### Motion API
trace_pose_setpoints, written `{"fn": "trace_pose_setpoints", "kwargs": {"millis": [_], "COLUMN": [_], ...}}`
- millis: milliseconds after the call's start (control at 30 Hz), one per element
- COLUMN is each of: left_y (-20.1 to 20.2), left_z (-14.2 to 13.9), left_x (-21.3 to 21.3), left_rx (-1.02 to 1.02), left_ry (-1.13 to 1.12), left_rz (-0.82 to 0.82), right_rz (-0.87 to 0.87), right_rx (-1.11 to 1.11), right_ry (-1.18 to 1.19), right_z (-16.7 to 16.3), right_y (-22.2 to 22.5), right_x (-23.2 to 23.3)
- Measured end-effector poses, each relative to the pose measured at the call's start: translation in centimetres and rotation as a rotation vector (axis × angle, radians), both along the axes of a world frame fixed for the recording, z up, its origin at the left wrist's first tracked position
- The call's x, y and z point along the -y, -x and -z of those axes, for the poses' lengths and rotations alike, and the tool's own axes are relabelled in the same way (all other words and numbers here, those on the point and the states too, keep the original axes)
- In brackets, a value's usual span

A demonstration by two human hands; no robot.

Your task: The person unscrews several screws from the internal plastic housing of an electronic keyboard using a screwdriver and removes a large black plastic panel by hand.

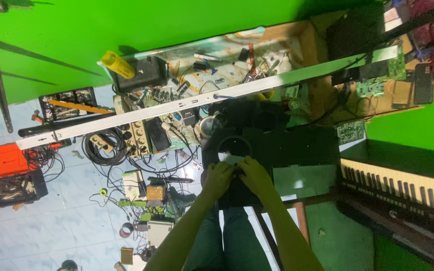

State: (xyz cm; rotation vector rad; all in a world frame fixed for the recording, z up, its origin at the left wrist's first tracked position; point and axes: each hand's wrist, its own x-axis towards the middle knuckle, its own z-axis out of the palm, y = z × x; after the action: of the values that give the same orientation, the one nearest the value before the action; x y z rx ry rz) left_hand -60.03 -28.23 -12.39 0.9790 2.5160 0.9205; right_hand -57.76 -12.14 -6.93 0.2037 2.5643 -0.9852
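A large black panel (287, 145) with a round hole (234, 148) lies across my lap and a low stand. My left hand (217, 179) and my right hand (255, 175) meet at the panel's near edge, just below the hole, fingers curled together on a small dark part that I cannot make out. Both forearms reach up from the bottom of the view. My legs in dark trousers (227, 236) show beneath them.
A long white strip (197, 100) runs diagonally above the panel. A cluttered workbench (212, 60) holds tools, wires and a yellow can (117, 64). An orange and black toolbox (6, 173), coiled cables (104, 145) and small parts litter the tiled floor. A keyboard instrument (403, 185) stands at right.
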Motion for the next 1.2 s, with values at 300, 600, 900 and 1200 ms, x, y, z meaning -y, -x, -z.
{"fn": "trace_pose_setpoints", "kwargs": {"millis": [300, 600, 900, 1200], "left_y": [1.5, 4.1, 5.8, 7.4], "left_z": [2.8, 4.7, 5.8, 6.8], "left_x": [-2.7, -5.8, -7.7, -7.7], "left_rx": [0.018, -0.064, -0.044, -0.094], "left_ry": [0.002, -0.023, -0.044, -0.044], "left_rz": [0.017, 0.033, 0.028, -0.008], "right_rz": [0.063, 0.106, 0.153, 0.135], "right_rx": [-0.139, -0.091, -0.124, -0.250], "right_ry": [0.049, 0.100, 0.105, 0.188], "right_z": [2.8, 4.5, 5.5, 6.2], "right_y": [1.3, 3.7, 5.1, 7.1], "right_x": [-2.2, -5.0, -6.6, -6.6]}}
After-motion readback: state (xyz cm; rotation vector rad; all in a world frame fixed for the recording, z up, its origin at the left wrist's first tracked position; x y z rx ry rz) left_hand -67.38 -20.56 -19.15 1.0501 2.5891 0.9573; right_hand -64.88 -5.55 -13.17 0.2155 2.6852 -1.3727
